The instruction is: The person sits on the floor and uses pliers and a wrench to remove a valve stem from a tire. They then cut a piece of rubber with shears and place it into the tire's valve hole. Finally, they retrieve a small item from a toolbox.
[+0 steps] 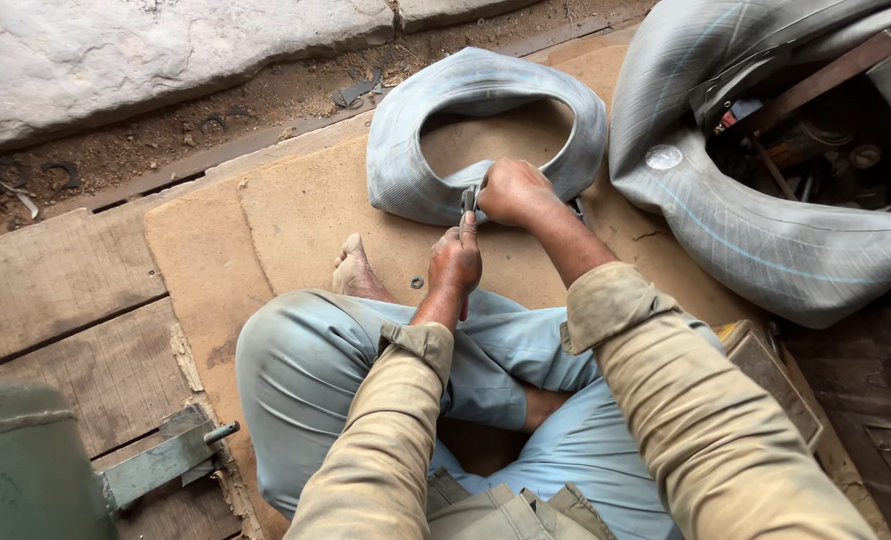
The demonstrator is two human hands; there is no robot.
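A small grey rubber inner tube (485, 95) lies folded on a brown board (295, 210) in front of my crossed legs. My right hand (512, 192) is closed on a small metal tool at the tube's near edge. My left hand (455, 262) is just below it, fingers pinching the same spot on the tube's near edge. The tool is mostly hidden between the hands. My bare foot (355, 270) rests on the board to the left.
A large grey inner tube (765, 240) lies at the right, with tools and metal parts (825, 140) inside its ring. A stone slab (145, 50) and dirt lie beyond the board. Wooden planks (65, 290) and a green metal box (25, 470) are at the left.
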